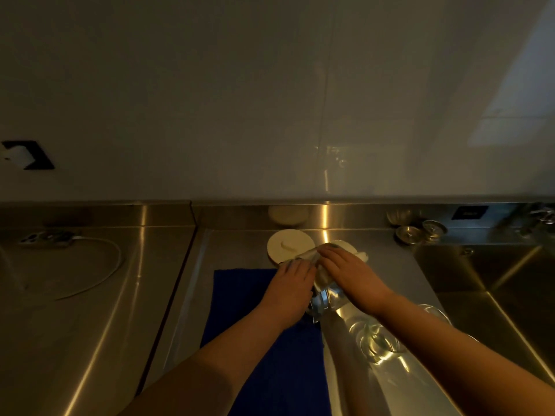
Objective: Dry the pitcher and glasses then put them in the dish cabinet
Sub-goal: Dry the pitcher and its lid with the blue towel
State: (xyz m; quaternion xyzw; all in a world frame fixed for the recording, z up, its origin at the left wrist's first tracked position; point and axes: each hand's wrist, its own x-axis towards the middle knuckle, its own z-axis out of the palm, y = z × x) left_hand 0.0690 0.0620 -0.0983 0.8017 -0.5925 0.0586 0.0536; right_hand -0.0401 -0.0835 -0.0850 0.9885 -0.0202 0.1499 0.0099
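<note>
In the head view, both hands work at the middle of a steel counter (90,295). The left hand (288,291) has its fingers curled around the clear glass pitcher (326,295), which is held tilted, just above the far right corner of a blue towel (264,340) spread on the counter. The right hand (350,273) lies over the pitcher from the right and presses a white cloth (350,250) against it; its fingers are bent around the cloth.

Near the right forearm, two clear glasses (381,340) stand on the counter, just right of the towel. A round white lid (289,246) lies just beyond the hands, touching the far edge of the towel. A sink (495,295) is on the right side, and small metal strainers (419,231) sit on its far left edge. On the far left, a phone (48,238) with a white cable (102,274) lies on the counter.
</note>
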